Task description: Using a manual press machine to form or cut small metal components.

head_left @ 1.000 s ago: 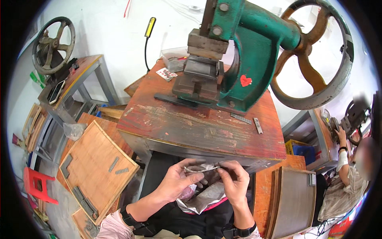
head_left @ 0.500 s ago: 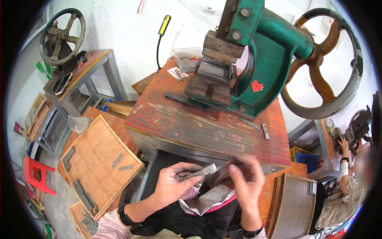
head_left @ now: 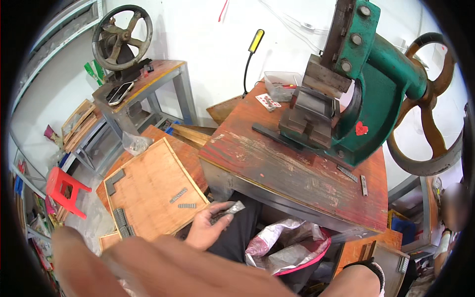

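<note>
My left hand (head_left: 205,228) is closed around a small bundle of grey metal link strips (head_left: 236,208), much like watch-band pieces, whose bright ends stick out past the fingers. Large and blurred, my right hand (head_left: 168,265) crosses the lower left close to the camera, its fingers smeared and partly out of frame. A silver-lined bag with a pink rim (head_left: 314,258) lies open on my lap, right of my left hand. Beside that hand on the left is a shallow wooden tray (head_left: 148,198) with two loose link strips (head_left: 178,195) and stacked dark strips (head_left: 122,222) along its edge.
A green hand press (head_left: 383,109) with a large wheel stands on the worn wooden table (head_left: 277,171); two short strips lie at its right. Behind are a clear plastic box (head_left: 282,85) and a yellow-headed lamp (head_left: 256,41). A red stool (head_left: 66,192) stands left. Another person works far right.
My right hand has left the bag and swung leftward, up close to the camera. The view has shifted, and my left hand, still holding the strips, is nearer the tray.
</note>
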`<state>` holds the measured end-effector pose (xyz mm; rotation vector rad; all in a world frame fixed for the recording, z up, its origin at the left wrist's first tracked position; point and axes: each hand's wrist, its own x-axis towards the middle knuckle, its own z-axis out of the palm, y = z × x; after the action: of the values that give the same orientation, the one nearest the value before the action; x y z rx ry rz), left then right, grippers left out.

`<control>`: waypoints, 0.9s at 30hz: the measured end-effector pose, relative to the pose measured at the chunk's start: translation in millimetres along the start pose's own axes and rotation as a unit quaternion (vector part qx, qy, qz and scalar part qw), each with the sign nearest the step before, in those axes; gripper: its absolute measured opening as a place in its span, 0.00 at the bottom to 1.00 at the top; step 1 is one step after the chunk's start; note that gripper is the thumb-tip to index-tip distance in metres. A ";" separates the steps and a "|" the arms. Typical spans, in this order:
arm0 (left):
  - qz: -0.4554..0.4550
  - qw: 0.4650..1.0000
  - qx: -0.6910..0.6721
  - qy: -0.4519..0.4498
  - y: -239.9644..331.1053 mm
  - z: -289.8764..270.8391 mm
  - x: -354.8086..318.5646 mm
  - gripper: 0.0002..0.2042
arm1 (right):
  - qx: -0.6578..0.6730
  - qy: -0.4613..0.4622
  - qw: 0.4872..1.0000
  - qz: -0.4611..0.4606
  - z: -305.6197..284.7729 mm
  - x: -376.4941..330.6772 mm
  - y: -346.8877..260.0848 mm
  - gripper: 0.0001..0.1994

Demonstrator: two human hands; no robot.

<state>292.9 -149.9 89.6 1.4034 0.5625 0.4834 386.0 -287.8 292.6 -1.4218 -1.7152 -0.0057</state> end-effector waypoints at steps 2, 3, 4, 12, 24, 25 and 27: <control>-0.073 0.997 0.000 0.039 -7.7 -17.1 -6.6 0.15 | 0.002 -0.003 1.000 -0.009 4.8 3.4 0.7 0.20; -0.103 0.993 0.003 0.059 -10.9 -27.8 -10.2 0.15 | 0.005 -0.004 1.000 -0.012 6.8 4.7 0.1 0.20; -0.068 0.995 0.004 0.075 -15.1 -36.4 -12.5 0.15 | 0.009 -0.005 1.000 -0.015 9.7 6.3 0.1 0.20; -0.011 0.940 0.062 0.335 -45.6 -133.4 -34.4 0.10 | 0.050 -0.030 0.998 0.008 40.2 22.1 -1.9 0.21; -0.065 0.763 0.151 0.625 -83.7 -330.8 -197.8 0.14 | 0.041 -0.038 0.997 -0.045 62.4 42.5 -6.1 0.23; -0.105 0.735 0.192 0.641 -101.8 -344.5 -207.5 0.14 | 0.043 -0.040 0.997 -0.047 64.1 45.7 -8.1 0.24; -0.209 0.659 0.305 0.655 -130.5 -369.7 -220.3 0.16 | 0.049 -0.041 0.997 -0.040 70.0 53.7 -9.7 0.24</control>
<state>-112.6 -15.4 -51.1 1.2476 2.3668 0.9538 338.2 -213.1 287.6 -1.2949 -1.8133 0.0925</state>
